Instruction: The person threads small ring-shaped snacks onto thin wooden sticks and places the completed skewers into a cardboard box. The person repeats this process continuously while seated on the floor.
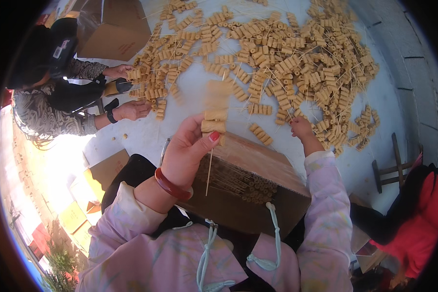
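My left hand [189, 148] is closed on skewers of tan ridged rolls [214, 120], with the thumb pressed over the lowest roll and a thin stick poking out below. The upper rolls are smeared by motion. My right hand [302, 129] reaches the near edge of a large pile of skewered rolls [301, 73], its fingers bent together at a skewer there; the exact grip is partly hidden. Between my arms a brown cardboard box [258, 160] lies with its mouth toward me. Packed skewers [253, 189] fill part of it, sticks pointing left.
A pale table [190, 80] bears the pile. At the left, a co-worker's hands [131, 111] handle skewers beside another cardboard box [114, 34]. A person in red [423, 214] is at the right, near a wooden stool [392, 168]. More cartons [107, 170] stand at the lower left.
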### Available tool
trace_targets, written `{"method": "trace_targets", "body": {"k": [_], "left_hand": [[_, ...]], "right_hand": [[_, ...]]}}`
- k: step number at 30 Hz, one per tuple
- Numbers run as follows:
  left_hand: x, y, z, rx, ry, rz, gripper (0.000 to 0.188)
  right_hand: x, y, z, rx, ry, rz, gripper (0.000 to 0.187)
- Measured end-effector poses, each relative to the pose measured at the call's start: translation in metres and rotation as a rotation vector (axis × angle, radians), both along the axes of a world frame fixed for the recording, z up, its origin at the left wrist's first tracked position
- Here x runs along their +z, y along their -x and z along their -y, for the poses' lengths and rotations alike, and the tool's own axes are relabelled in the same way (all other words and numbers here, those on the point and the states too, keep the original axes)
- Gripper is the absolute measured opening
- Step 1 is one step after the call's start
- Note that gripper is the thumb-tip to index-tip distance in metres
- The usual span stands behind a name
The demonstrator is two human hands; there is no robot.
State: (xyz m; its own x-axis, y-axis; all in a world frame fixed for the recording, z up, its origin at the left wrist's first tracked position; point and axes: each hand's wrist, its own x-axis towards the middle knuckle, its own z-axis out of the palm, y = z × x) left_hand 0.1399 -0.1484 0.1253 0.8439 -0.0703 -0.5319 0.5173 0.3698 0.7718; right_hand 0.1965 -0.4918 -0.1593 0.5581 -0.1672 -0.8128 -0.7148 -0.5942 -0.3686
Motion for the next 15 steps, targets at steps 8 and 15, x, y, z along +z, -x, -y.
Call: {"method": "trace_targets", "body": {"k": [8,15], "left_hand": [[-0.004,0.005,0.008,0.018,0.021,0.058,0.035],[-0.009,0.015,0.017,0.019,0.176,0.072,0.033]], "right_hand": [[0.179,0.019,-0.005,0.268,-0.219,0.198,0.014],[0.318,0.109,-0.096,-0.026,-0.62,0.359,0.008]]}}
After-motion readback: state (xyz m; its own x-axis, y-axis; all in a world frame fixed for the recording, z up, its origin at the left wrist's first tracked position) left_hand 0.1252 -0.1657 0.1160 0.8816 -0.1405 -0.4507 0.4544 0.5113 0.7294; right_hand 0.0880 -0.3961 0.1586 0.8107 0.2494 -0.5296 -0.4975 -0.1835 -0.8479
